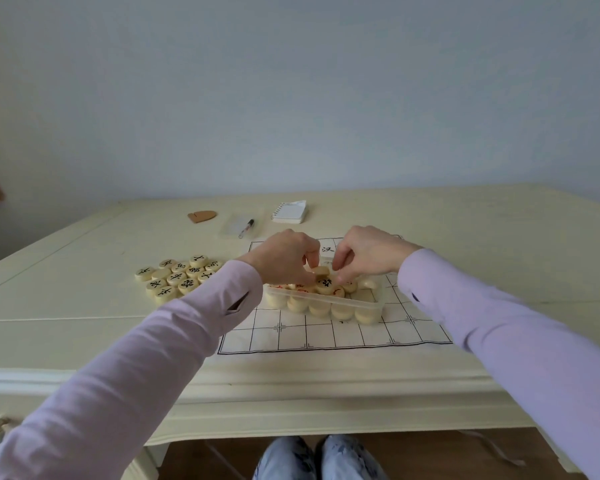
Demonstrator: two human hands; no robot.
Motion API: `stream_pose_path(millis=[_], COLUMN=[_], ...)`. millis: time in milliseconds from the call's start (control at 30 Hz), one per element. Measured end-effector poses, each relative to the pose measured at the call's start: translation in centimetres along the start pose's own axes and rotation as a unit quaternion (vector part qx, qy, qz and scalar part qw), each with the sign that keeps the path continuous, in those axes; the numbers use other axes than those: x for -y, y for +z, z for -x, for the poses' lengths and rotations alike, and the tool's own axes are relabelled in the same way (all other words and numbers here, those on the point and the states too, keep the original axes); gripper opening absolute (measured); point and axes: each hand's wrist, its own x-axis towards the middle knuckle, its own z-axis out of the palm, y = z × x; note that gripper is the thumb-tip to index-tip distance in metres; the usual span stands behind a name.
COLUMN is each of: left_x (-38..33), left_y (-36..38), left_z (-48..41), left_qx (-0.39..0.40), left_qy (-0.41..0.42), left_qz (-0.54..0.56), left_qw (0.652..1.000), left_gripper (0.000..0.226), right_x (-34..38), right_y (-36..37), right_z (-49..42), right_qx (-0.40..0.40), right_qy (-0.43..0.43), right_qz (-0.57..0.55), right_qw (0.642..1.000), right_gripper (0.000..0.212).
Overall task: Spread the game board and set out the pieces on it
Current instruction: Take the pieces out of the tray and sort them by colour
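Our left hand (286,259) pinches a xiangqi piece (321,270) just above the clear box (361,306); our right hand (364,252), fingers curled, dips alongside, grasp unclear.

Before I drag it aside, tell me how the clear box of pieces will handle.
The clear box is probably heavy for its size: thick pieces crowd it. Pushed, it may drag and wrinkle the thin game board beneath. Its thin walls likely flex when lifted.

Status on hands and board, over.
Left grip pinching a piece over box; right grip in box, hold unclear. Board spread. Box sits on it. Black pieces piled alongside.
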Motion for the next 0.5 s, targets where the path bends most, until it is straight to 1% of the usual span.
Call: stream_pose_path(millis=[133, 200, 267, 400, 500], left_x=[-0.1, -0.1, -0.1, -0.1, 0.2], left_y=[-0.3, -0.5, -0.4, -0.2, -0.2], left_z=[0.4, 0.4, 0.4, 0.4, 0.3], left_qx=[0.030, 0.039, 0.043, 0.025, 0.004], left_qy=[0.002, 0.003, 0.010, 0.025, 0.022], left_qz=[0.013, 0.021, 0.021, 0.023, 0.023], left_qw=[0.999, 0.999, 0.999, 0.999, 0.999], left_gripper=[0.018, 0.017, 0.018, 0.015, 0.013], right_x=[1.0, 1.4, 1.6, 1.7, 1.6], right_y=[1.5, 1.9, 2.1, 1.7, 1.4], right_z=[-0.6, -0.7, -0.7, -0.7, -0.8], right_qx=[0.028, 0.029, 0.028, 0.064, 0.098], right_qy=[0.006, 0.010, 0.020, 0.039, 0.051], right_qz=[-0.033, -0.055, -0.081, -0.115, -0.107], right_qw=[0.999, 0.998, 0.996, 0.991, 0.988], right_gripper=[0.036, 0.042, 0.043, 0.042, 0.043])
